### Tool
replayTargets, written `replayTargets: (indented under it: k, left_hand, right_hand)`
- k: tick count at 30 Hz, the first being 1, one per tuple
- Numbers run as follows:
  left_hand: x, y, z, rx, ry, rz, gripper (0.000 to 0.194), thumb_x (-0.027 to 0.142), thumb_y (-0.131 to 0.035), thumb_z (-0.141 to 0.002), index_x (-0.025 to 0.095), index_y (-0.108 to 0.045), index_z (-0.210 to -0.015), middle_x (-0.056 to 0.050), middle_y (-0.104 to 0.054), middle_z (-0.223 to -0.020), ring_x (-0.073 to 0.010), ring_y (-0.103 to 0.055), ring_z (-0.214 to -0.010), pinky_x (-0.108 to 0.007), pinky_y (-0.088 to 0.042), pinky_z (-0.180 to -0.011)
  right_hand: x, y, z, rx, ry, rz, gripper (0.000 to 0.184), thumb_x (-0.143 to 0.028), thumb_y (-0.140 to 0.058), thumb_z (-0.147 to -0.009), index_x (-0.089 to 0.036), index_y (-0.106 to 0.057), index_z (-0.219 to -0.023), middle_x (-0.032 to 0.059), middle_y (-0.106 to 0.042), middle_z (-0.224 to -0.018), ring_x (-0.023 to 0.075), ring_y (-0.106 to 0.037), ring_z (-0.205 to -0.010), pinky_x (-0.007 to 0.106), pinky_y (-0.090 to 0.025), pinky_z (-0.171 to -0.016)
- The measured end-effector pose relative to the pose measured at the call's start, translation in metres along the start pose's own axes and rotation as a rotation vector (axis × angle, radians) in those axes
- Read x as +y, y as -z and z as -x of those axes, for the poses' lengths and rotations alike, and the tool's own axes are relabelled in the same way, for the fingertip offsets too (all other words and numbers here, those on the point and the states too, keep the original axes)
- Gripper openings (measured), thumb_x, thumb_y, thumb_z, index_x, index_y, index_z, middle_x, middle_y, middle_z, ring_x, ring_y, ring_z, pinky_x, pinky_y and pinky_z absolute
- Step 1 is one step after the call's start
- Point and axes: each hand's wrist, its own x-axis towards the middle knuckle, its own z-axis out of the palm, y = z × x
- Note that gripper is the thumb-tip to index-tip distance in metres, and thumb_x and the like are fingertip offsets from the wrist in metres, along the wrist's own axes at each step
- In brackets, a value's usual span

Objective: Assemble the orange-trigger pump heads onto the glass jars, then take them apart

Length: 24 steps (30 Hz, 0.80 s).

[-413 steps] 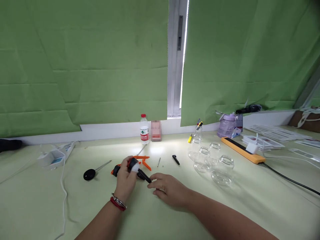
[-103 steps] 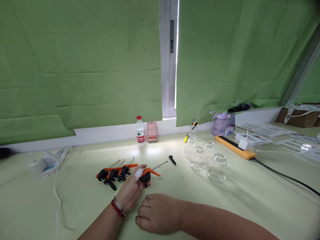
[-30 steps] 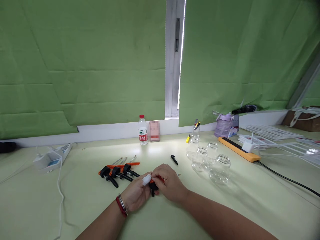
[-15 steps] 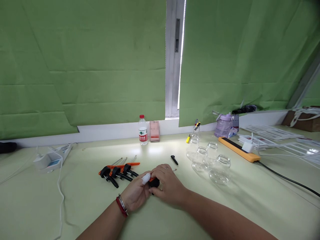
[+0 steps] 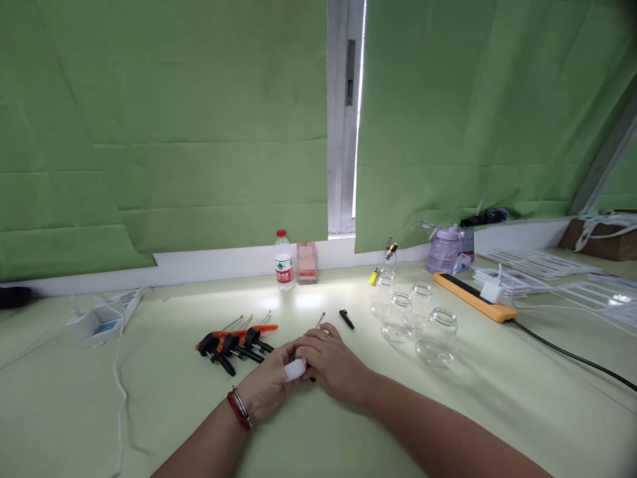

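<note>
Closing together over the near middle of the desk (image 5: 318, 441), the left hand (image 5: 271, 382) and the right hand (image 5: 336, 365) share a metal-rod tool (image 5: 321, 320), mostly hidden between them. Its slim rod points up and away past the right knuckles, and a bit of black shows below the right fingers. The left grip is closed around it, though how each left finger sits cannot be told; the thumb wears a white wrap (image 5: 295, 369), the wrist a silver bracelet (image 5: 241, 402) and a red band (image 5: 236, 411). The right grip is curled over the top, overlapping the left fingers, with a ring (image 5: 326, 336) on one finger.

Just left of the hands lie three black-and-orange tools (image 5: 231, 343) in a row, rods slanting away, black handles toward the near side. The handle of the rightmost ends right beside the left hand; whether they touch cannot be told. Beyond the right hand, near the rod's tip, a small black part (image 5: 347, 319) lies apart.

Farther right stand several clear jars (image 5: 440, 345) in a cluster, one at the back holding a yellow-and-black item (image 5: 392, 248). An orange power strip (image 5: 475, 297) lies beyond them, while a red-capped water bottle (image 5: 284, 265) stands upright by the wall, next to a pinkish box (image 5: 306, 262) with a blurred front
</note>
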Motion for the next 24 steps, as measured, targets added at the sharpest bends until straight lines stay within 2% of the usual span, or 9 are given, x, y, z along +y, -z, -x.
replayTargets:
  k: [3,9,13,17,21,22,24]
  left_hand:
    - [0.001,-0.003,0.000,0.004,-0.011,-0.136,0.051,0.015,-0.071,-0.067,0.022,-0.056,-0.115,-0.008,-0.055,-0.120,-0.0220,-0.049,-0.108,-0.037,-0.035,-0.095]
    - [-0.002,-0.002,-0.001,0.064,-0.014,-0.220,0.048,0.013,-0.071,-0.064,0.022,-0.059,-0.110,-0.006,-0.058,-0.115,-0.0220,-0.049,-0.107,-0.036,-0.036,-0.093]
    - [-0.003,-0.003,-0.002,0.101,0.035,-0.207,0.038,0.014,-0.068,-0.067,0.020,-0.060,-0.104,-0.007,-0.059,-0.105,-0.0196,-0.053,-0.092,-0.034,-0.042,-0.081]
    - [-0.006,0.000,-0.003,0.116,0.056,-0.211,0.030,0.016,-0.064,-0.070,0.018,-0.058,-0.100,-0.003,-0.059,-0.085,-0.0133,-0.052,-0.070,-0.030,-0.043,-0.068]
    - [-0.007,0.005,-0.003,0.195,0.079,-0.223,0.024,0.025,-0.064,-0.073,0.016,-0.056,-0.094,-0.003,-0.059,-0.079,-0.0129,-0.054,-0.064,-0.030,-0.044,-0.064]
    - [-0.007,0.006,-0.003,0.224,0.082,-0.233,0.023,0.028,-0.064,-0.073,0.015,-0.056,-0.091,-0.005,-0.060,-0.079,-0.0141,-0.055,-0.066,-0.031,-0.044,-0.065]
    - [-0.006,0.008,-0.003,0.276,0.088,-0.252,0.023,0.031,-0.064,-0.073,0.014,-0.056,-0.086,-0.006,-0.061,-0.080,-0.0163,-0.058,-0.070,-0.033,-0.046,-0.067]
  right_hand:
    - [0.002,-0.001,0.000,-0.035,-0.002,-0.004,0.020,-0.008,-0.049,-0.079,-0.022,-0.053,-0.093,0.0029,-0.061,-0.106,0.0190,-0.048,-0.096,0.039,-0.024,-0.092]
    - [0.002,-0.002,-0.001,-0.066,0.032,0.002,0.023,-0.007,-0.048,-0.077,-0.021,-0.054,-0.094,0.0039,-0.058,-0.109,0.0183,-0.048,-0.095,0.036,-0.028,-0.089]
    - [0.001,-0.005,-0.001,-0.071,0.064,0.019,0.014,-0.018,-0.052,-0.082,-0.021,-0.055,-0.095,0.0044,-0.055,-0.114,0.0180,-0.048,-0.098,0.034,-0.029,-0.090]
    - [0.002,-0.006,-0.001,-0.056,0.094,0.053,0.020,-0.031,-0.056,-0.083,-0.020,-0.055,-0.099,0.0067,-0.049,-0.126,0.0192,-0.047,-0.105,0.036,-0.027,-0.095]
    - [0.013,-0.003,0.000,0.045,0.102,0.069,0.039,-0.044,-0.055,-0.081,-0.020,-0.052,-0.111,0.0106,-0.046,-0.130,0.0230,-0.042,-0.115,0.041,-0.025,-0.100]
    - [0.019,-0.003,0.001,0.092,0.076,0.066,0.039,-0.043,-0.053,-0.082,-0.020,-0.051,-0.113,0.0111,-0.047,-0.130,0.0232,-0.042,-0.116,0.041,-0.025,-0.100]
    - [0.038,-0.003,0.004,0.219,-0.068,0.060,0.033,-0.036,-0.048,-0.086,-0.019,-0.050,-0.115,0.0114,-0.049,-0.127,0.0227,-0.041,-0.116,0.041,-0.028,-0.099]
